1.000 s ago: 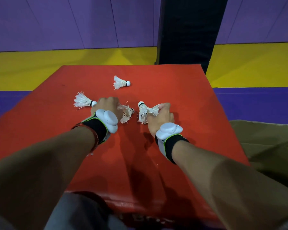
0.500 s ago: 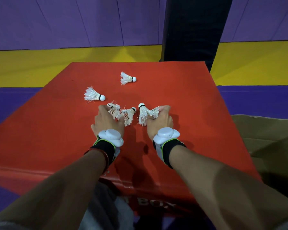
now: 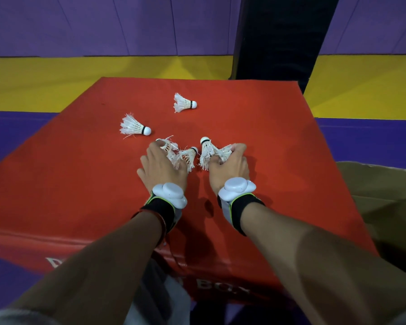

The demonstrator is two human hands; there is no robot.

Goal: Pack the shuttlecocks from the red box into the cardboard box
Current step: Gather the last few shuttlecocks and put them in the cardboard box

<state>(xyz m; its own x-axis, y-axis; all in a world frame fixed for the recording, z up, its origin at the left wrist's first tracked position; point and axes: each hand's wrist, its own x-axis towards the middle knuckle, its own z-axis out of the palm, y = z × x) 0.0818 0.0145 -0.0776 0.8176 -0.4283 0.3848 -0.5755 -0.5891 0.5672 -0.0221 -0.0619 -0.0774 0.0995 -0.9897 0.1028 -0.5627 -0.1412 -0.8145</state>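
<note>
Now your left hand (image 3: 162,170) has uncurled and drawn back toward you: a second ago it was bunched over the feathers, and here its fingers lie stretched flat across a frayed shuttlecock (image 3: 167,146), touching it but not seen closing round it. A second frayed shuttlecock (image 3: 188,156) lies just beside that hand, feathers toward you. Your right hand (image 3: 230,165) has not let go; it stays clamped on a pair of shuttlecocks (image 3: 208,151), one with its cork pointing up and away, the other showing only ragged feathers past your knuckles. So, as I judge it, the right side is loaded and ready to carry, while the left has yet to secure its pick. Two more sit loose on top of the red box (image 3: 256,118): the near loose shuttlecock (image 3: 135,127) on its side, cork to the right, and the far loose shuttlecock (image 3: 184,103) well apart beyond it. Their feathers look fuller and cleaner than the tattered ones by your hands. The cardboard box (image 3: 384,195) waits at your right, just beside the red box, and nothing shows in it.
</note>
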